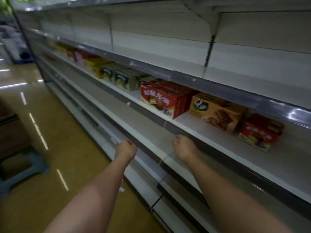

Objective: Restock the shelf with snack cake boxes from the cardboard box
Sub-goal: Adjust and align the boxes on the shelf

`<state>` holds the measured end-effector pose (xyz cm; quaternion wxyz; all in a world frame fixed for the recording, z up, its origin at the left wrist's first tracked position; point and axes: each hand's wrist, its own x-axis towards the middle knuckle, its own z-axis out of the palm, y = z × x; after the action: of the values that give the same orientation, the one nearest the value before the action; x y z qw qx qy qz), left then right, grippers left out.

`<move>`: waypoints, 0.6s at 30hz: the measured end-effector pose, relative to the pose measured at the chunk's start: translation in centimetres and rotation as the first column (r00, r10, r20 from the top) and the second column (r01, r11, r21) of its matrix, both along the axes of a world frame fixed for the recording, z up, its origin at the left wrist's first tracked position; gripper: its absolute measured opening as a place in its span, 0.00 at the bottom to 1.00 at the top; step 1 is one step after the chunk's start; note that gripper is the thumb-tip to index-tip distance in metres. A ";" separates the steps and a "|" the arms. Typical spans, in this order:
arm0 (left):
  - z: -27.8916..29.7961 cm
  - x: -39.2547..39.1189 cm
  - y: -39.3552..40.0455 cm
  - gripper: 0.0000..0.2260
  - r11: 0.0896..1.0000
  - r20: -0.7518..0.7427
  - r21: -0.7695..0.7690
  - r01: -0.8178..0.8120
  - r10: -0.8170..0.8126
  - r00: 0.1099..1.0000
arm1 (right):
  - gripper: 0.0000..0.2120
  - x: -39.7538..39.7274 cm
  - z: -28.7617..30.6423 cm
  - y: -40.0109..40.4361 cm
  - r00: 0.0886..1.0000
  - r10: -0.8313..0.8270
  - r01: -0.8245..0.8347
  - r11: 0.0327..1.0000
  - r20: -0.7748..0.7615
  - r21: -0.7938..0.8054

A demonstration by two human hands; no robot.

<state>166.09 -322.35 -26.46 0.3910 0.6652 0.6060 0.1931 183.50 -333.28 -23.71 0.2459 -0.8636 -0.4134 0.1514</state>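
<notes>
At the far left edge of the frame a brown cardboard box (10,130) is sitting on a blue-grey stool (21,172) over the glossy yellow floor (55,132). Right of it, low and just left of centre, the left hand (126,148) is hanging in front of the lower shelf edges with its fingers loosely curled, holding nothing. The right hand (184,147) is hovering just right of centre, fingers likewise curled and empty, close to the grey front rail of the stocked shelf (210,142). Along that shelf snack cake boxes are running from the upper left toward the right: blurred pink and yellow ones, green boxes (124,79), a red box (165,100), a tan box (217,111), and another red box (260,133) at the right edge.
</notes>
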 end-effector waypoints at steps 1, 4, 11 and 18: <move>-0.4 -1.7 0.9 0.05 0.999 -0.007 -0.013 -0.031 0.031 0.999 | 0.21 -1.2 -0.3 1.2 0.999 0.036 -0.037 0.999 -0.014 -0.015; -1.6 -7.6 3.7 0.12 0.993 -0.037 -0.039 -0.109 0.108 0.993 | 0.24 -5.3 -1.8 5.3 0.987 0.142 -0.149 0.984 -0.069 -0.103; -3.6 -24.2 10.6 0.20 0.942 -0.117 -0.099 -0.321 0.310 0.944 | 0.27 -16.8 -4.9 16.8 0.939 0.328 -0.344 0.908 -0.105 -0.239; -4.8 -37.0 15.3 0.22 0.872 -0.220 -0.082 -0.482 0.455 0.863 | 0.29 -29.8 -6.6 26.9 0.853 0.507 -0.520 0.813 -0.123 -0.261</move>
<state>129.08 -307.08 -31.29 0.3153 0.4854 0.7964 0.1755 153.73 -306.38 -30.27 0.0789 -0.7422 -0.5987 0.2906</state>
